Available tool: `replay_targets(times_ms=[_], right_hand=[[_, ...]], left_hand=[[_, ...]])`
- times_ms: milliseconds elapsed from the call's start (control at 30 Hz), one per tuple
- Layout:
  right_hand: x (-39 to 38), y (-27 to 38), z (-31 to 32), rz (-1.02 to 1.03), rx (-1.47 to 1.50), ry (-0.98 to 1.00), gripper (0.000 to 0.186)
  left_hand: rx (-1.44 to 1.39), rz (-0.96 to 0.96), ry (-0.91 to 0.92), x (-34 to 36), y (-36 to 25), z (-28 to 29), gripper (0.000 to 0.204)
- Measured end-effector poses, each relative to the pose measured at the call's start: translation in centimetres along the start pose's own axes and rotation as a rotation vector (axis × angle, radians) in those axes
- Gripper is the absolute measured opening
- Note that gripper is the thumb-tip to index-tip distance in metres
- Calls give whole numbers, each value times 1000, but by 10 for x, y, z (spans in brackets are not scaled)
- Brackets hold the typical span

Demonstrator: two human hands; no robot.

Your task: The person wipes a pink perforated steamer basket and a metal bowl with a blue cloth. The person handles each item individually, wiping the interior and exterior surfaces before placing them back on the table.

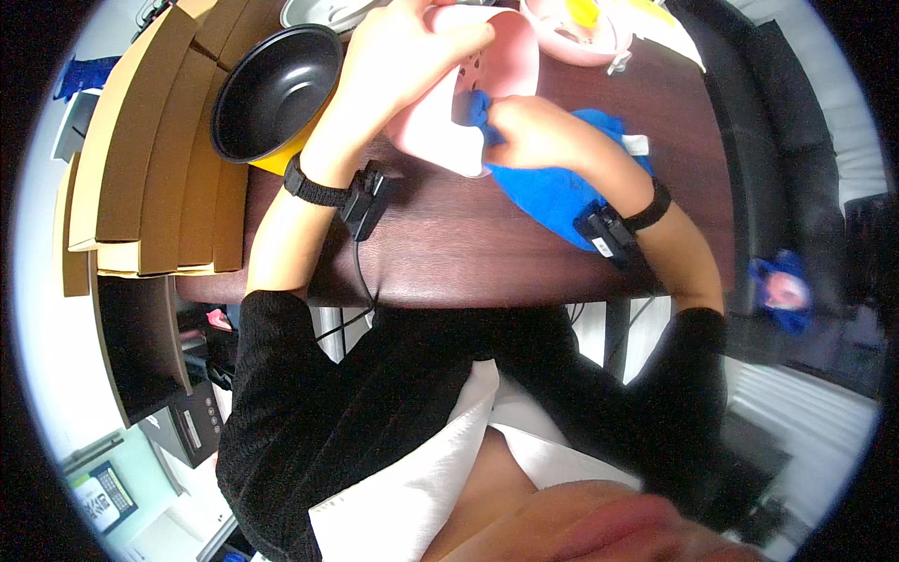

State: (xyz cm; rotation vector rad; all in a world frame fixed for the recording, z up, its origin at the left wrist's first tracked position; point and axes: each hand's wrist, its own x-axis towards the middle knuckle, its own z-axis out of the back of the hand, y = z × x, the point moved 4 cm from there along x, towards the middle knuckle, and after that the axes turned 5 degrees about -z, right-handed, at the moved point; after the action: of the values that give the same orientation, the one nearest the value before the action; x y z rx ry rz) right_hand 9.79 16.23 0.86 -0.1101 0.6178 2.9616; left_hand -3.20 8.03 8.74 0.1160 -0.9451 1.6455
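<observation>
My left hand [412,66] grips the upper left of a pink plastic container [510,56] with small dark holes, its thumb over the edge. At the container's lower right, my right hand [529,131] has its fingers closed on a bright blue cloth [552,201], with part of it reaching into the container and the rest lying on the dark wood table [449,262]. My right fingertips are partly hidden by the cloth. A black-lined yellow bowl [276,94] stands left of my left hand.
Tall cardboard boxes [154,150] line the table's left side. A silver dish [309,11] sits behind the black bowl. At the back right are a pink bowl [552,51] holding a yellow object [581,13] and pale sheets [670,28]. Cables from my wrist devices hang over the front edge.
</observation>
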Motion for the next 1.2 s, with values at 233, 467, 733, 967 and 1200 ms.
replay_targets(times_ms=[233,467,733,967,1200], right_hand=[[-4,21,-10,100,836,-81,24],[2,14,21,-174,1507,-458,29],[8,-14,14,-230,1412,-689,18],[23,6,21,224,466,-1011,38],[-1,30,19,163,360,-394,35]], left_hand=[[-5,4,43,-1,-11,-2,52],[-108,45,30,4,-13,2,43],[-86,22,67,1,-12,3,38],[-35,14,54,-5,-18,2,35],[-73,20,49,-7,-12,2,35]])
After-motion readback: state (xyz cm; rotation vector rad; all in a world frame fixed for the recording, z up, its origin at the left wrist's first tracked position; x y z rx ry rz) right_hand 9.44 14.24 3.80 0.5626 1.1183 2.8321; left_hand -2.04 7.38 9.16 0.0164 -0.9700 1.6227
